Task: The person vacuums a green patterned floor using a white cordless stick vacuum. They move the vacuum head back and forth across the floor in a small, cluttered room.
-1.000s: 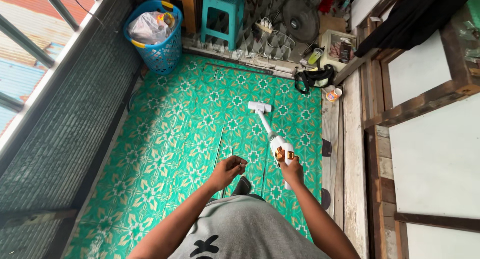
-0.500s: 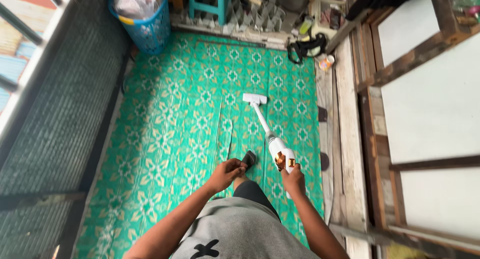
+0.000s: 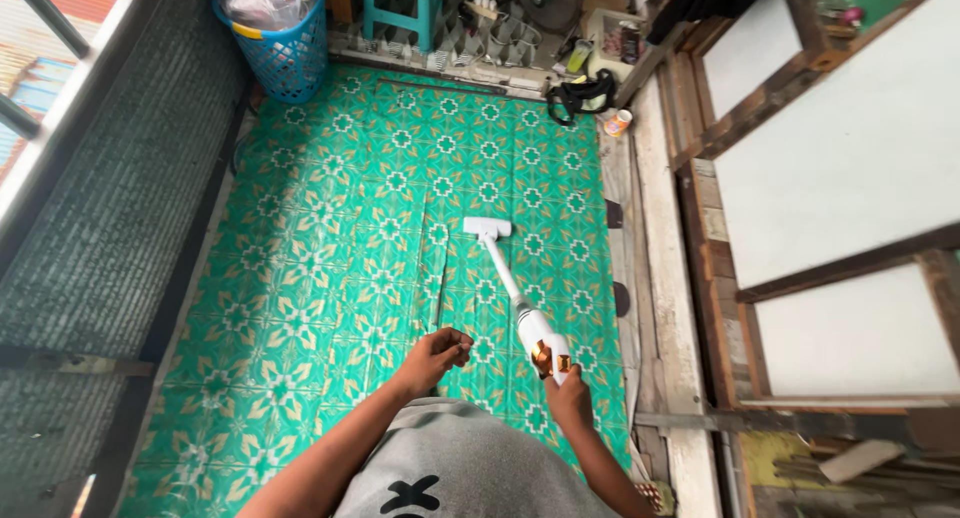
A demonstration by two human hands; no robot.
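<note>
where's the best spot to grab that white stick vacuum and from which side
Best taken at the handle end of the white stick vacuum, the top end by the chunky motor body, coming from behind and above. The wand slants up from the floor head on the green patterned mat toward the person, so that end is nearest; the right hand already has its grip there.

a small cylindrical cup-style container (image 3: 618,124), orange and white with a printed wrap, stands on the floor strip well ahead of the right hand (image 3: 568,396), just beyond the far right corner of the green mat (image 3: 330,278). a green bottle-shaped package (image 3: 578,56) sits farther ahead of that hand, among clutter at the far wall. clear plastic bags (image 3: 262,0) fill the blue basket (image 3: 285,63) far ahead and left of the left hand (image 3: 436,354). no signs or screens are visible.
</note>
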